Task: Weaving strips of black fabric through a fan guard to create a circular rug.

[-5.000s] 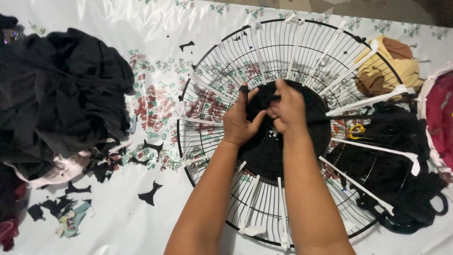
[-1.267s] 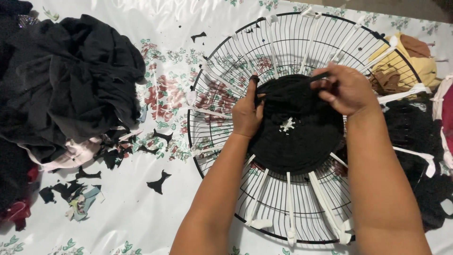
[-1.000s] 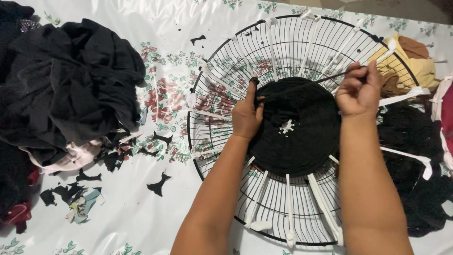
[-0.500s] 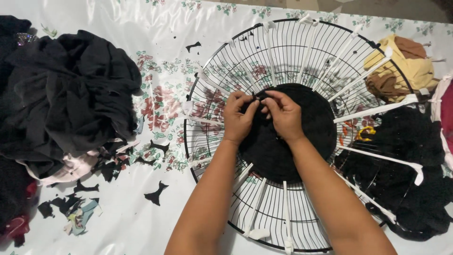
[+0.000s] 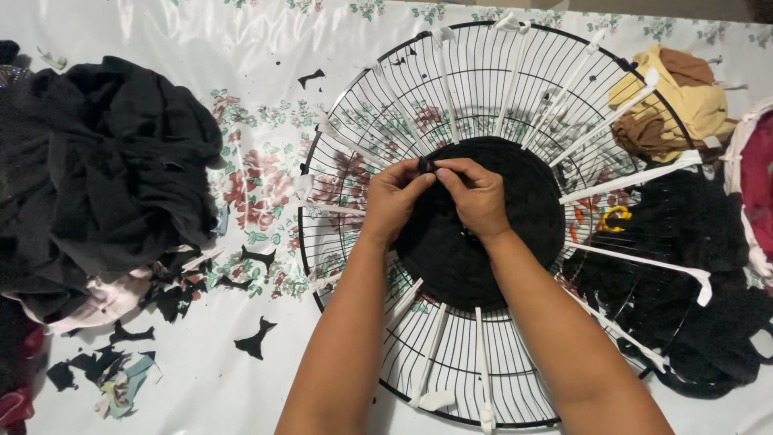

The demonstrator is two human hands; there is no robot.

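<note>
Two hands are pinched together on one black fabric strip at the upper edge of a woven black disc.

At far left a heap of dark clothing [image 5: 97, 177] is piled on the floral plastic sheet [image 5: 241, 48], with black fabric scraps [image 5: 254, 342] scattered below it. A round wire fan guard [image 5: 483, 387] is laid flat further right, white strips [image 5: 636, 173] being tied along its spokes. The woven black disc [image 5: 515, 234] is seated at its centre. The left hand [image 5: 394, 197] and right hand [image 5: 475, 197] are closed narrowly, fingertips touching, on the black fabric strip [image 5: 425, 165], whose short visible end is pointed up and away; its long axis cannot be told. Yellow and brown cloth [image 5: 684, 97] lies at upper right, black cloth [image 5: 700, 322] below.
</note>
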